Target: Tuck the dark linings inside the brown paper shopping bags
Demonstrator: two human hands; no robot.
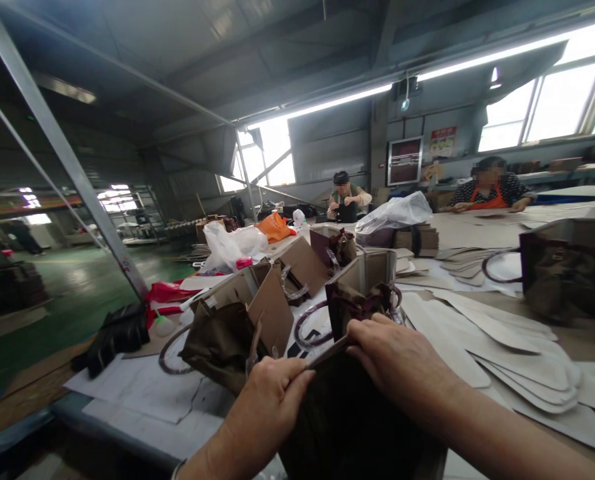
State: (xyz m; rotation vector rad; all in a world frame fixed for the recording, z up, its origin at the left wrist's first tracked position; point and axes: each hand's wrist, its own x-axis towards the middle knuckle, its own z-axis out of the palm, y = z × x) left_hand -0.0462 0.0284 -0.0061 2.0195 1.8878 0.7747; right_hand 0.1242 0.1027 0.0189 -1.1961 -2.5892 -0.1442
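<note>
A dark olive-brown bag (357,413) stands close in front of me at the bottom of the head view. My left hand (277,393) pinches its top edge on the left. Along the same edge, farther right, my right hand (392,353) grips with the fingers over the far side and the thumb toward me. The bag's lower part runs out of view. Just beyond are an olive bag (217,340) with a cardboard panel (272,307) standing in it and another open bag (360,287) with purple trim and a looped handle.
Flat pale board pieces (507,353) lie fanned out on the right, near a dark bag (567,267). Plastic bags (227,247) and a black bag (117,337) are at left. A metal post (67,147) rises there. Two people (346,200) sit across the table.
</note>
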